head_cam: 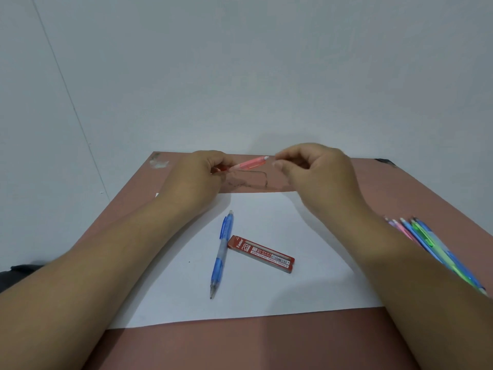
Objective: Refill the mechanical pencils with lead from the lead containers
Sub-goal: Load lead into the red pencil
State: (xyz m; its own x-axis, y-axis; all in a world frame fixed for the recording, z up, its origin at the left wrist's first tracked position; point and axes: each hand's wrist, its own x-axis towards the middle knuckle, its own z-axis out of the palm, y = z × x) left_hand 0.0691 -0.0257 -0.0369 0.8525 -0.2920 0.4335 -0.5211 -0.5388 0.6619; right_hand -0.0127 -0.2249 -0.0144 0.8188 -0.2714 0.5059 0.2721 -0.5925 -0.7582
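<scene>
Left hand (205, 169): its fingers are curled round the tip half of the pink pencil (246, 164) and hold it above the far part of the worktop (266, 343).
Pencil axis: lies left to right, rising slightly; the white cap end points at the right hand.
Right hand (317, 169): thumb and forefinger are pressed close together just beside the cap end; whether they pinch a lead, I cannot tell.
Key relation: the cap end is directly left of the right fingertips, almost touching, so this hand is nearer.
Lead container (261, 253): red, flat on the white paper (293, 289), beside the blue pencil (221, 252).
Other pencils (426, 244): at the right edge.
</scene>
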